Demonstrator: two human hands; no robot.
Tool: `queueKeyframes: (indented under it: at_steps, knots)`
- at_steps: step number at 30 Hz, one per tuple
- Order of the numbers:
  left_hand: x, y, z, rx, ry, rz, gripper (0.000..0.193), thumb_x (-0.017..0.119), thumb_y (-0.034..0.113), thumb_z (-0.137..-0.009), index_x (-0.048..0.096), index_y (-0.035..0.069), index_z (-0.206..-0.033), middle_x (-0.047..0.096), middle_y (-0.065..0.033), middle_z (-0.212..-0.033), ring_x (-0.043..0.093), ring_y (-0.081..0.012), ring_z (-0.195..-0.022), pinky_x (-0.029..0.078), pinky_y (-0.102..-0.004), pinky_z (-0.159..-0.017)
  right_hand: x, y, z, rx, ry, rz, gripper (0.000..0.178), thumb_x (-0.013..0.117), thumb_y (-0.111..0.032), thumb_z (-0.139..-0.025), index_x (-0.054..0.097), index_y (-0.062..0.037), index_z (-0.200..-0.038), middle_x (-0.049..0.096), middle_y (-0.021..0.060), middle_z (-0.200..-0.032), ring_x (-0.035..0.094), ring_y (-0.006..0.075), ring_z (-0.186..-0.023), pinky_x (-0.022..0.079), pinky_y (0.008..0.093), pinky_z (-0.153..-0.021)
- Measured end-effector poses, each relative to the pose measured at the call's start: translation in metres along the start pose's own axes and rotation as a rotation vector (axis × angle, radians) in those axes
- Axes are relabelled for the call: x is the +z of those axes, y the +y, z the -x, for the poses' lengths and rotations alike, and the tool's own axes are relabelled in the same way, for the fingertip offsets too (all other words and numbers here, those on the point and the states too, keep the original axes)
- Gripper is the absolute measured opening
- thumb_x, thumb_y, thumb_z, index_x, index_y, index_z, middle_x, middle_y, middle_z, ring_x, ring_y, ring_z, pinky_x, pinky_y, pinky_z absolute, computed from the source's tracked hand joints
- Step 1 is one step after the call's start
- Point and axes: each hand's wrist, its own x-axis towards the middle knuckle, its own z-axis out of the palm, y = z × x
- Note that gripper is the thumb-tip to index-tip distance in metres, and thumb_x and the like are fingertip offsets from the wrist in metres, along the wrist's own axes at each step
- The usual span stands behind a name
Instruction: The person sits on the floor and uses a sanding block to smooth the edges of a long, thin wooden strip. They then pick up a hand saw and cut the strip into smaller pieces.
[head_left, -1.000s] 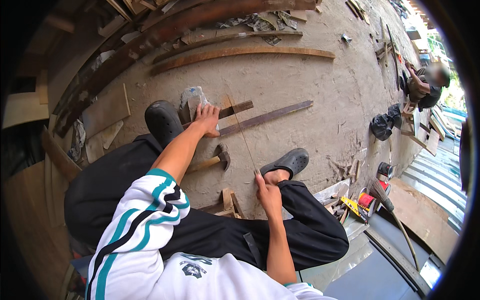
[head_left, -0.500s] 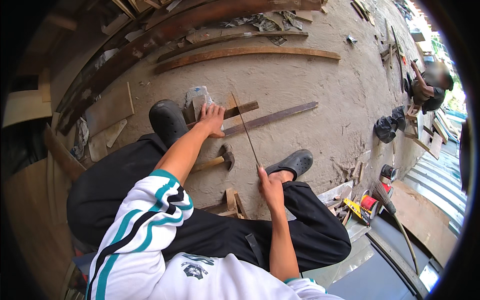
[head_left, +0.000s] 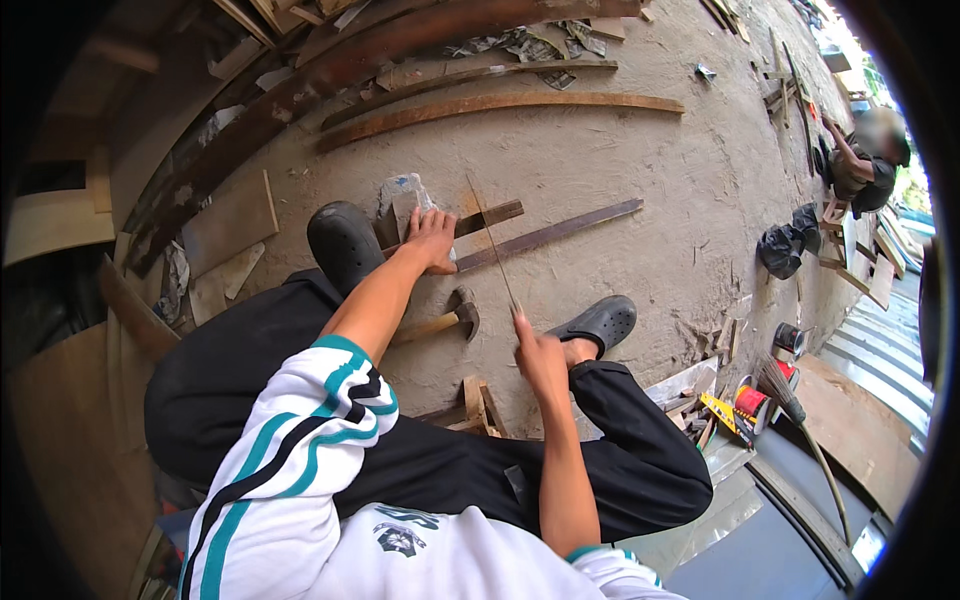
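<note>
My left hand (head_left: 432,242) grips a short brown wooden strip (head_left: 506,213), its fingers over the top. Just beyond the fingers is a pale block partly wrapped in plastic (head_left: 404,188). My right hand (head_left: 541,352) is closed round the handle of a handsaw (head_left: 495,246), the handle mostly hidden in the fist. The saw's thin blade slants away and crosses the strip to the right of my left hand. A longer dark wooden strip (head_left: 575,226) lies alongside, nearer me, also under the blade. Below my left forearm a hammer (head_left: 440,325) rests on the ground.
My clogs (head_left: 345,245) flank the work. Long boards (head_left: 500,102) lie farther off. Wood offcuts (head_left: 480,405) are close to my legs. On the right are a brush (head_left: 782,390), cans (head_left: 750,402) and a black plastic bag (head_left: 785,250). Another person (head_left: 862,170) sits at far right.
My right hand and the saw have shifted slightly away from me along the blade's line. The left hand keeps its place on the strip. The whole view has shifted a little.
</note>
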Motion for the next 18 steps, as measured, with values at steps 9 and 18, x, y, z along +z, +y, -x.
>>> queueKeyframes:
  at_steps: [9, 18]
  knots:
    - [-0.002, 0.008, -0.007, -0.001, -0.028, 0.005, 0.114, 0.079, 0.043, -0.063, 0.018, 0.002, -0.151, 0.028, -0.0225, -0.151, 0.017, -0.0401, -0.146, 0.004, -0.06, -0.118, -0.015, -0.001, -0.059, 0.041, -0.033, -0.197, 0.075, 0.052, -0.068, -0.09, 0.058, -0.0015, -0.057, 0.051, 0.0054, -0.052, 0.05, 0.0167, -0.048, 0.037, 0.0322, -0.048]
    - [-0.001, 0.004, -0.006, -0.005, 0.022, -0.013, 0.112, 0.08, 0.045, -0.063, 0.022, 0.002, -0.149, 0.031, -0.0211, -0.149, 0.02, -0.0395, -0.145, 0.005, -0.0602, -0.118, -0.024, 0.022, 0.024, 0.019, 0.043, -0.041, 0.075, 0.052, -0.062, -0.093, 0.059, 0.0044, -0.059, 0.052, 0.0085, -0.052, 0.051, 0.0196, -0.049, 0.041, 0.0371, -0.051]
